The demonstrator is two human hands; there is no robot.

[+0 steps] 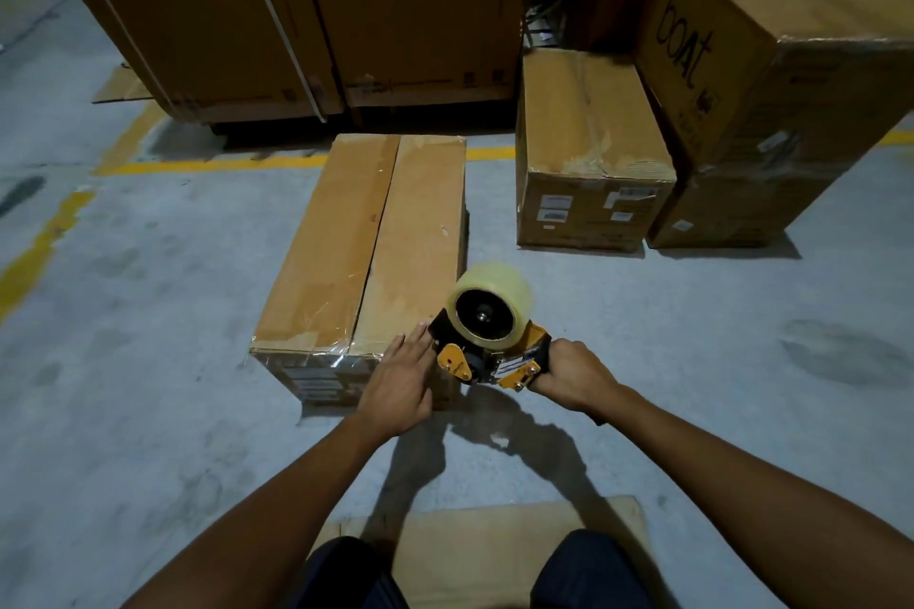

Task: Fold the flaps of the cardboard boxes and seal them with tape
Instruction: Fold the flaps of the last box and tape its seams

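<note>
A long cardboard box (346, 242) lies on the concrete floor in front of me, its two top flaps folded shut with a seam down the middle and clear tape across the near end. My right hand (573, 373) grips the handle of a yellow and black tape dispenser (487, 336) carrying a roll of clear tape, held at the box's near right corner. My left hand (403, 381) lies with straight fingers against the near right edge of the box, right beside the dispenser's front.
A taped box (588, 148) stands at the right, beside stacked boxes, one marked "boat" (771, 54). Large strapped cartons (297, 10) fill the back. Yellow floor lines (207, 166) run behind the box. A flat cardboard sheet (475, 554) lies under my knees.
</note>
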